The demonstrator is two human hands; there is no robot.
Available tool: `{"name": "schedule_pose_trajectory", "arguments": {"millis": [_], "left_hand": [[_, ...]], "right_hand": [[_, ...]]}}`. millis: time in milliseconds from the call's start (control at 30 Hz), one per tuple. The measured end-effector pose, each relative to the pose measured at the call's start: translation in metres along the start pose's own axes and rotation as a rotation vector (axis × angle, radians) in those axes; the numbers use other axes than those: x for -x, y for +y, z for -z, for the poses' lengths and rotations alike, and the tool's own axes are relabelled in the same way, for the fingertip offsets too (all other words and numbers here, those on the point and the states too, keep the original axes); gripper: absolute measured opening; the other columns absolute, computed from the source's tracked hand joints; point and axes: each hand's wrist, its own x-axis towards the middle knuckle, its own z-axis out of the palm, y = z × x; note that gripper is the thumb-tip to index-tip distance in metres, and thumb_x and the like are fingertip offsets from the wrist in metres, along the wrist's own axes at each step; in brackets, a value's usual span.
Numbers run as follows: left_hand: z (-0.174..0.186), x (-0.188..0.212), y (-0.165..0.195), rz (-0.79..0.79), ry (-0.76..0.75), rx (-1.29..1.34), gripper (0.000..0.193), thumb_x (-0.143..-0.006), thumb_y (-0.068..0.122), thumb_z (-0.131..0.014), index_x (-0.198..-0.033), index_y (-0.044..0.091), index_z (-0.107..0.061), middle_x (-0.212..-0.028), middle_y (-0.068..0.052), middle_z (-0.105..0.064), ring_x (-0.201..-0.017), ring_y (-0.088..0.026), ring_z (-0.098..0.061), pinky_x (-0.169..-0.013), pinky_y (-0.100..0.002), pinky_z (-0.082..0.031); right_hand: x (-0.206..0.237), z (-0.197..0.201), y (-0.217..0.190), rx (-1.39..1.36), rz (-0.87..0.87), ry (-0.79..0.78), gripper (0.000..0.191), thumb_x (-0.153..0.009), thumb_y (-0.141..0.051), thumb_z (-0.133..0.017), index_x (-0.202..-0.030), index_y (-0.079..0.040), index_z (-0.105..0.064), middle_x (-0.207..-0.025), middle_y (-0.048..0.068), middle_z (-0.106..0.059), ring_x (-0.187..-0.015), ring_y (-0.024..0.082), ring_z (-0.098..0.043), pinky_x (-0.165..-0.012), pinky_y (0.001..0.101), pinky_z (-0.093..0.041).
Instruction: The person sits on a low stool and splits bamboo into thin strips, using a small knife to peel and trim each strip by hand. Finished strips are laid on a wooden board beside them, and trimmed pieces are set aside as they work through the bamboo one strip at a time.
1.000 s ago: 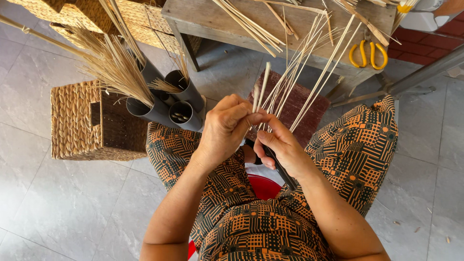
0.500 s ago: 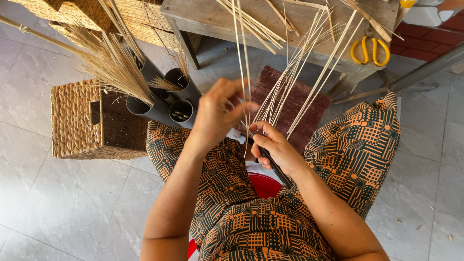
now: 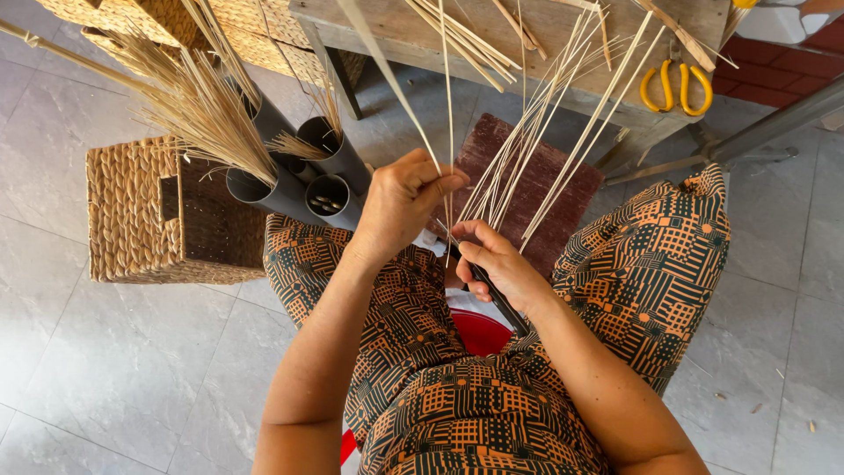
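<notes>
I sit with my knees apart in orange and black patterned cloth. My left hand (image 3: 400,204) pinches a thin pale reed strip (image 3: 391,79) that rises up and to the left. My right hand (image 3: 497,264) is closed around a dark-handled knife (image 3: 497,299), its blade hidden at the base of the strip. A fan of long pale reed strips (image 3: 545,123) stands up from between my hands, leaning toward the wooden bench (image 3: 571,35). A dark red block (image 3: 563,185) lies under them.
Grey plastic tubes (image 3: 330,189) holding straw bundles stand to the left of my hands. A woven basket (image 3: 132,211) lies on its side on the grey tiled floor. Yellow-handled scissors (image 3: 673,88) rest on the bench. A red stool (image 3: 479,334) shows under me.
My left hand has lifted and drawn one strip away from the bundle, up and leftward. The right hand stays low by the strips' base.
</notes>
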Motion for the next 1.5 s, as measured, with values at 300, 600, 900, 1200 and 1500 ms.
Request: {"name": "schedule_pose_trajectory", "arguments": {"millis": [300, 600, 900, 1200, 1500], "left_hand": [[0.005, -0.009, 0.004, -0.126, 0.088, 0.026, 0.010, -0.098, 0.013, -0.074, -0.104, 0.007, -0.079, -0.092, -0.002, -0.073, -0.077, -0.006, -0.068, -0.065, -0.025, -0.055], [0.045, -0.032, 0.002, -0.022, 0.167, 0.096, 0.012, -0.100, 0.016, -0.073, -0.098, 0.005, -0.078, -0.082, 0.002, -0.073, -0.070, -0.003, -0.064, -0.064, -0.021, -0.054], [0.032, -0.057, -0.059, 0.270, 0.061, 0.104, 0.020, -0.100, 0.018, -0.067, -0.097, 0.002, -0.078, -0.069, 0.000, -0.069, -0.061, -0.004, -0.063, -0.056, -0.021, -0.055], [-0.095, -0.120, -0.139, 0.401, -0.312, -0.044, 0.021, -0.094, 0.022, -0.070, -0.093, 0.002, -0.076, -0.072, -0.008, -0.075, -0.059, -0.012, -0.074, -0.055, -0.028, -0.062], [-0.185, -0.203, -0.156, 0.301, -0.378, -0.472, 0.033, -0.082, 0.040, -0.076, -0.094, 0.009, -0.077, -0.098, -0.025, -0.072, -0.096, -0.043, -0.070, -0.087, -0.050, -0.055]], "right_hand": [[-0.010, 0.013, 0.018, 0.035, -0.059, 0.023, 0.030, -0.103, -0.019, -0.048, -0.132, -0.013, -0.047, -0.068, 0.004, -0.055, -0.046, 0.008, -0.043, -0.038, 0.0237, -0.034], [-0.025, 0.023, 0.055, 0.097, -0.103, 0.068, 0.028, -0.103, -0.019, -0.049, -0.131, -0.011, -0.050, -0.070, 0.007, -0.056, -0.045, 0.009, -0.044, -0.038, 0.0265, -0.038], [0.007, 0.079, -0.035, -0.191, 0.395, 0.244, 0.028, -0.107, -0.031, -0.055, -0.127, -0.013, -0.059, -0.073, 0.005, -0.059, -0.048, 0.011, -0.050, -0.042, 0.0269, -0.041], [0.012, 0.167, -0.153, -0.174, 0.618, 0.350, 0.024, -0.112, -0.028, -0.056, -0.133, -0.015, -0.058, -0.082, 0.004, -0.061, -0.058, 0.012, -0.052, -0.052, 0.0290, -0.044], [-0.011, 0.195, -0.156, -0.205, 0.597, 0.373, 0.027, -0.111, -0.027, -0.054, -0.133, -0.012, -0.058, -0.079, 0.005, -0.059, -0.055, 0.012, -0.051, -0.050, 0.0276, -0.042]]}}
